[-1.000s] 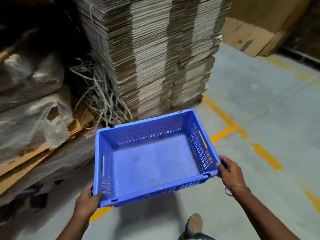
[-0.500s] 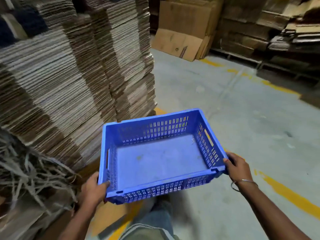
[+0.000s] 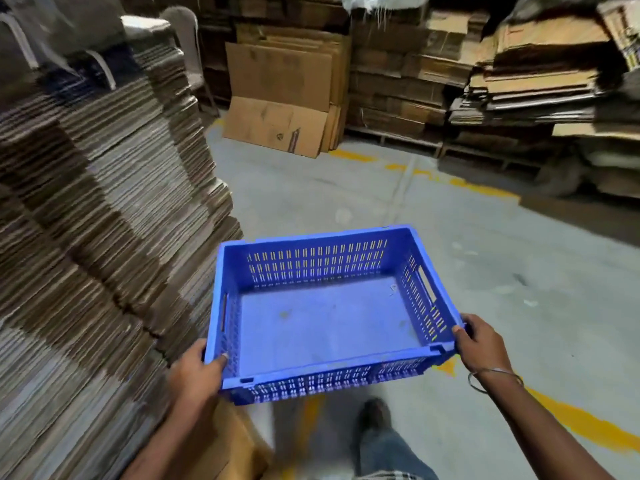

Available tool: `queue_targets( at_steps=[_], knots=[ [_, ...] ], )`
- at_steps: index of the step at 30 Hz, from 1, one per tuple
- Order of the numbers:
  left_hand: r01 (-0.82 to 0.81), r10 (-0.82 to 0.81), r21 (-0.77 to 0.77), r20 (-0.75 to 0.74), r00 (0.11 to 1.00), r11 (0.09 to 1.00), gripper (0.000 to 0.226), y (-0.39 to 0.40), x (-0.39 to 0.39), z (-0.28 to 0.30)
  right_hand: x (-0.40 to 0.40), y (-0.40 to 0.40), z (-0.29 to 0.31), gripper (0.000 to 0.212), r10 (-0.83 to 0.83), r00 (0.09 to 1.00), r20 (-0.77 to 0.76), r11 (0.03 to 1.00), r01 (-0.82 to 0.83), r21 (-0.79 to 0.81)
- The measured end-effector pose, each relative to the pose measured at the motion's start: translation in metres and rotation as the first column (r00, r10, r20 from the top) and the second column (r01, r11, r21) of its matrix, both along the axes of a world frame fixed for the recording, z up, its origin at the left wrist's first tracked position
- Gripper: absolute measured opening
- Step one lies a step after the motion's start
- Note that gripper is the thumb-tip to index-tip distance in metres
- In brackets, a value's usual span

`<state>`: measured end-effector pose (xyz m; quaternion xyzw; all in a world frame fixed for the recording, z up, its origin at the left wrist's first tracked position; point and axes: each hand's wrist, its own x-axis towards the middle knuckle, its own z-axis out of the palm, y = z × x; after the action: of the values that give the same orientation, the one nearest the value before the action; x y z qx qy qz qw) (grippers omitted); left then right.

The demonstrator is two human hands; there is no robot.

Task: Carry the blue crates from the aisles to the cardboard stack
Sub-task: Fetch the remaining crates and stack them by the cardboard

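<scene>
The person is holding a blue crate (image 3: pixel 325 313) in the air between both hands, above the grey floor (image 3: pixel 519 258). The left hand (image 3: pixel 195 375) is gripping the near left corner, its thumb lying over the rim inside the slotted wall. The right hand (image 3: pixel 479 344) is gripping the near right corner, fingers curled around the rim; a thin bangle (image 3: pixel 493 377) is sitting on that wrist. The crate is riding open side up, nearly level, its long axis running from one hand to the other and its short axis pointing away from the person. Nothing is lying inside but small specks. A tall cardboard stack (image 3: pixel 90 216) is standing just left of the left hand. Below the crate, a shoe (image 3: pixel 375 415) is showing. Yellow floor lines (image 3: pixel 585 424) are running below the right forearm.
</scene>
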<state>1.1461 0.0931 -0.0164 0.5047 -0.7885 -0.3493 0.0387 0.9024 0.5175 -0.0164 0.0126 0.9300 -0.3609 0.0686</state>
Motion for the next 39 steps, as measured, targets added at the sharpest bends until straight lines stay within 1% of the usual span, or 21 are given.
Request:
queue_targets(
  at_steps=[2,6,8,10,14,16,20,26,28,31,34,35,37,39],
  knots=[
    [0.002,-0.002,-0.011,-0.018,1.0,1.0,0.031,-0.012,-0.052,0.0,-0.044,-0.007,-0.005,0.023,-0.012,1.0,-0.002,1.0,0.012,0.007],
    [0.022,-0.024,-0.028,-0.052,0.998,0.999,0.024,-0.024,-0.154,0.002,-0.143,-0.021,-0.009,0.023,0.009,1.0,0.0,1.0,-0.009,0.026],
    [0.011,-0.012,-0.023,-0.066,0.998,1.0,0.021,-0.026,-0.199,0.007,-0.194,-0.029,-0.006,0.023,0.005,1.0,0.025,0.999,-0.006,0.044],
    [-0.008,0.007,-0.012,-0.101,0.995,1.0,0.021,-0.031,-0.242,0.014,-0.245,-0.041,-0.001,0.021,0.028,1.0,0.01,0.998,-0.029,0.064],
    [-0.082,0.079,-0.022,-0.095,0.992,0.996,0.026,-0.057,-0.322,0.016,-0.355,-0.079,0.016,0.023,0.085,0.996,0.015,0.992,-0.086,0.094],
    [-0.136,0.133,-0.026,-0.096,0.987,0.99,0.025,-0.073,-0.359,0.017,-0.404,-0.106,0.02,0.023,0.105,0.994,0.011,0.991,-0.105,0.081],
    [-0.172,0.17,-0.008,-0.121,0.978,0.985,0.021,-0.115,-0.437,0.015,-0.501,-0.17,0.018,0.023,0.149,0.989,0.003,0.986,-0.149,0.08],
    [-0.24,0.244,0.044,-0.13,0.961,0.97,0.03,-0.213,-0.552,-0.009,-0.631,-0.279,0.009,0.023,0.162,0.987,0.022,0.982,-0.163,0.097],
    [-0.25,0.253,0.04,-0.139,0.957,0.967,0.023,-0.239,-0.587,-0.004,-0.668,-0.312,0.01,0.023,0.171,0.985,0.031,0.978,-0.174,0.112],
    [-0.242,0.242,0.013,-0.109,0.964,0.97,0.015,-0.281,-0.639,0.01,-0.725,-0.361,0.02,0.023,0.183,0.983,0.026,0.977,-0.184,0.106],
    [-0.244,0.241,-0.014,-0.116,0.964,0.97,0.013,-0.316,-0.685,0.02,-0.776,-0.409,0.027,0.024,0.195,0.981,0.02,0.976,-0.196,0.092],
    [-0.264,0.259,-0.027,-0.118,0.959,0.964,0.014,-0.334,-0.706,0.018,-0.803,-0.431,0.024,0.025,0.214,0.977,0.019,0.973,-0.215,0.087],
    [-0.288,0.281,-0.037,-0.121,0.952,0.957,0.013,-0.351,-0.73,0.022,-0.83,-0.456,0.023,0.026,0.24,0.971,0.01,0.968,-0.24,0.075],
    [-0.329,0.321,-0.056,-0.12,0.939,0.943,0.013,-0.378,-0.763,0.013,-0.876,-0.491,0.011,0.028,0.267,0.964,-0.002,0.962,-0.267,0.056]
  ],
)
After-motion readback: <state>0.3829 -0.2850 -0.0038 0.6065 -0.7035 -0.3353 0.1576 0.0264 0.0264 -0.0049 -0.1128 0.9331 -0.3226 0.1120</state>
